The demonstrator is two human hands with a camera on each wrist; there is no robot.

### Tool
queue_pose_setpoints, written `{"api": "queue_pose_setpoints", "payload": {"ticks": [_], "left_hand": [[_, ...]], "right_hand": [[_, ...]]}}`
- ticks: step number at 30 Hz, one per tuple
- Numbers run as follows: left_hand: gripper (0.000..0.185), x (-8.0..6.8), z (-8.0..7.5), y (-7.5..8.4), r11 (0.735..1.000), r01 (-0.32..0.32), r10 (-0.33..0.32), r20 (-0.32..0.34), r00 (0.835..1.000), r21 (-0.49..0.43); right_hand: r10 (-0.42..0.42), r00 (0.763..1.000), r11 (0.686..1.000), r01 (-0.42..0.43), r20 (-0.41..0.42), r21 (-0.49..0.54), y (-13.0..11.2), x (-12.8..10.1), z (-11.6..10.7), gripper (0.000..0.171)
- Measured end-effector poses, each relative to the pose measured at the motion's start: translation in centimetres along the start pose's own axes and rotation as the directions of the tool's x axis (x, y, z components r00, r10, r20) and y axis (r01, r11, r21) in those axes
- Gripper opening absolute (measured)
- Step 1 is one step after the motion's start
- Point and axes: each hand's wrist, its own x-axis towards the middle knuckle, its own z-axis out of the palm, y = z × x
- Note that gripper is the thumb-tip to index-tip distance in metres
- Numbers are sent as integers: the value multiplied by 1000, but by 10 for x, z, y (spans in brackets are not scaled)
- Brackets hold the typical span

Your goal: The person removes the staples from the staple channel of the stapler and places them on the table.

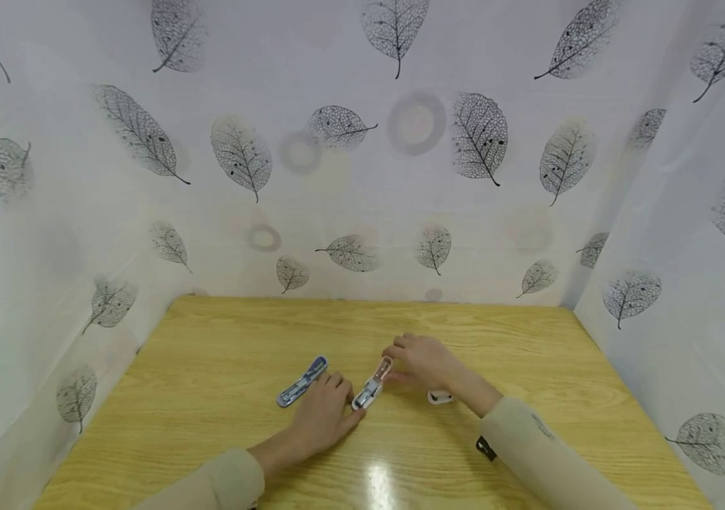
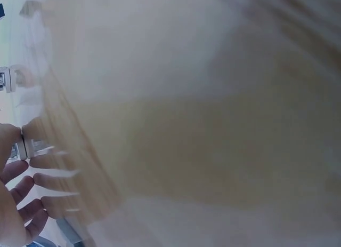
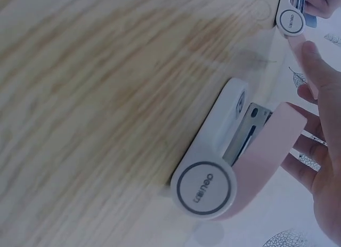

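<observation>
Between the two hands lies a pink-and-white stapler, swung open so that its metal insides face up. My left hand pinches its near white end between thumb and fingers. At the far pink end, my right hand grips the arm, the thumb on one side and fingers on the other. To the left of the left hand is a blue-purple stapler, also spread open. A second pink-and-white stapler stands partly open on the table below the right wrist, mostly hidden in the head view.
A wooden table carries everything. White cloth with a leaf print walls it in at the back and both sides. Close by the right sleeve shows a small black object.
</observation>
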Motion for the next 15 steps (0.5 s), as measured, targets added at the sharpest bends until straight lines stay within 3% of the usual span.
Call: {"api": "queue_pose_setpoints", "payload": {"ticks": [8, 15], "left_hand": [[32, -1, -1, 2, 999, 3, -3, 2, 1000, 34], [33, -1, 1, 3, 999, 8, -8, -10, 1000, 41]], "right_hand": [[46, 998, 999, -46, 37, 11, 3, -2, 4, 44], [93, 996, 995, -94, 15, 41, 1, -8, -7, 40]]}}
